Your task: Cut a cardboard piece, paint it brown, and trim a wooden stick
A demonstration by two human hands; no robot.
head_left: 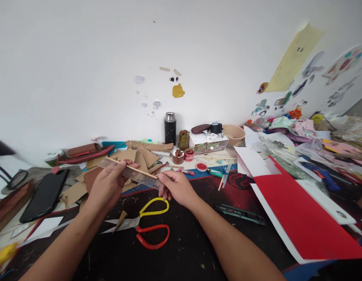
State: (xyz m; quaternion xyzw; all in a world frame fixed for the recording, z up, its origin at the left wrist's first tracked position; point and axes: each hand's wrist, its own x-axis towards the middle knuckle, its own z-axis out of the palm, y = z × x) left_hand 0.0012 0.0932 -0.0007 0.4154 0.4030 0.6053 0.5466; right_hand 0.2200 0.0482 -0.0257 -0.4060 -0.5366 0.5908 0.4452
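Observation:
A thin wooden stick lies along the edge of a clear plastic strip, both held up above the dark mat. My left hand is closed around them toward the left end, with the thumb on top. At the right end, my right hand pinches them between thumb and fingers. I cannot tell whether stick and strip are joined. Below the hands lie scissors with one yellow and one red handle, blades apart. A small brown scrap rests across the blades.
A utility knife lies right of my right forearm. Red card and white sheets cover the right side. A black phone and cardboard pieces are at left. Toward the wall stand a black flask, small jars and a bowl.

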